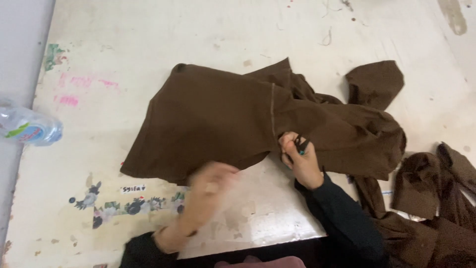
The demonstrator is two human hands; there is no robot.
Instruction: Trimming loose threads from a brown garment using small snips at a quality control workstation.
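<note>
Starting nearest the camera, the left hand (206,191) is mostly motion blur, so I honestly can't tell how far its fingers are spread or whether it's gripping anything; it sits right at the lower edge of the brown garment (238,119); both wrists disappear into dark sleeves that get cut off by the bottom of the frame. Just past that, the right hand (297,159) is curled closed around a small dark snipper with a teal bit (300,147), pressed against the cloth by a pale seam line; most of the tool is hidden in the fist. One garment lies spread mid-table on the worn white table (148,44); a heap of brown pieces (436,198) at the right runs out of frame, count unclear; one plastic bottle (27,128) sits blurry at the left edge.
</note>
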